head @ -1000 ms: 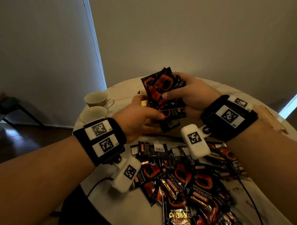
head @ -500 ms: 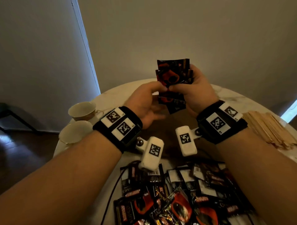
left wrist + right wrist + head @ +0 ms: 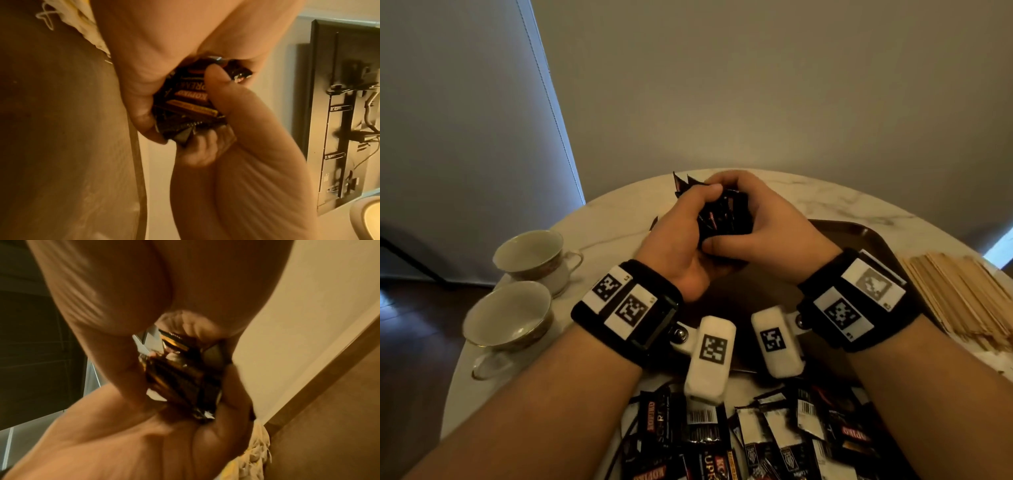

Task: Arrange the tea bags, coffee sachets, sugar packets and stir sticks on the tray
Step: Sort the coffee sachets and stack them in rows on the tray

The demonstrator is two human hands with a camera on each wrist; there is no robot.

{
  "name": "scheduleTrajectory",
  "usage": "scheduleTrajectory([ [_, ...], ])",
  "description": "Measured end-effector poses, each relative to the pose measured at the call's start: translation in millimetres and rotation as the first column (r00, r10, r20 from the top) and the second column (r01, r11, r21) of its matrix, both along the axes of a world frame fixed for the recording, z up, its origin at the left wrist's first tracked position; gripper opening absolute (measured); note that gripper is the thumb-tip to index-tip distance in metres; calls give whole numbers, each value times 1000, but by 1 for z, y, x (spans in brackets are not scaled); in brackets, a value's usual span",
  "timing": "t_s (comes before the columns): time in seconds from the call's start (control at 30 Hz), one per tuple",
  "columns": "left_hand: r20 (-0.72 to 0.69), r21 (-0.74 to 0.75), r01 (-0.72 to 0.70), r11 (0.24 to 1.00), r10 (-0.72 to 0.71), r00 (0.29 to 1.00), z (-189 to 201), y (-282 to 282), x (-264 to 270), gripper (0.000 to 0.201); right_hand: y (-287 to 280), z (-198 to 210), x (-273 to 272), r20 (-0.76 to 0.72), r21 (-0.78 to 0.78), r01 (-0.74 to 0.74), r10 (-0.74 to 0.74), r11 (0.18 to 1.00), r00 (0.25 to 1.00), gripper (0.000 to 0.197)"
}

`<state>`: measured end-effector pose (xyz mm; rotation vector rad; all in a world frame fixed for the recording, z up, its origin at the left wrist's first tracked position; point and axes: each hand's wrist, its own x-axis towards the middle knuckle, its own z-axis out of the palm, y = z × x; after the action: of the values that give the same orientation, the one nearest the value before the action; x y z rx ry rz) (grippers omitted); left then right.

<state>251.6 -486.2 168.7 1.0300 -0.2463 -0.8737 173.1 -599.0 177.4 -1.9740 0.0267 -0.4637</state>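
Note:
Both hands hold one stack of black and red coffee sachets (image 3: 722,216) above the far part of the dark brown tray (image 3: 866,236). My left hand (image 3: 685,219) grips the stack from the left, fingers curled over its top. My right hand (image 3: 750,219) wraps it from the right, thumb across the near edge. In the left wrist view the coffee sachets (image 3: 191,100) sit pinched between both palms. In the right wrist view the stack (image 3: 185,374) shows edge-on. A heap of loose coffee sachets (image 3: 756,431) lies near me. Wooden stir sticks (image 3: 959,294) lie at the right.
Two empty white teacups (image 3: 530,253) (image 3: 510,315) stand at the left edge of the round marble table (image 3: 619,205). Pale yellow packets (image 3: 255,456) lie on the tray beside the hands. A wall rises just behind the table.
The stack was fanned and upright in both hands; it now sits lower, squared together, with both hands closed round it. The head view has tilted up, away from the heap.

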Motion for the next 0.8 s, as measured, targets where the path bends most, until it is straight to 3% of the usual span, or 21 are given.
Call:
scheduleTrajectory([
  [0.13, -20, -50, 77, 996, -78, 997, -2, 11, 7, 33, -1, 7, -5, -37, 18, -34, 35, 999, 999, 61],
  [0.2, -46, -87, 109, 990, -114, 992, -1, 15, 10, 28, -2, 9, -6, -48, 13, -59, 60, 998, 997, 68],
  [0.33, -127, -227, 185, 956, -217, 968, 0, 18, 11, 37, 2, 8, -9, -86, 116, -224, 234, 968, 968, 100],
  [0.47, -124, -261, 258, 930, -297, 947, 4, 20, 8, 23, 6, 8, -10, -184, -55, -254, 240, 966, 953, 143],
  [0.57, -145, -226, 236, 945, -273, 951, 1, 18, 6, 23, 8, 8, -7, -104, -230, -167, 147, 959, 984, 123],
  [0.67, -154, -189, 258, 947, -288, 945, 2, 19, 5, 26, 7, 12, -9, -93, -234, -123, 104, 964, 990, 99],
  [0.8, -124, -174, 239, 955, -262, 957, 6, 23, 5, 43, 6, 10, -8, -84, -269, -84, 64, 959, 994, 97],
])
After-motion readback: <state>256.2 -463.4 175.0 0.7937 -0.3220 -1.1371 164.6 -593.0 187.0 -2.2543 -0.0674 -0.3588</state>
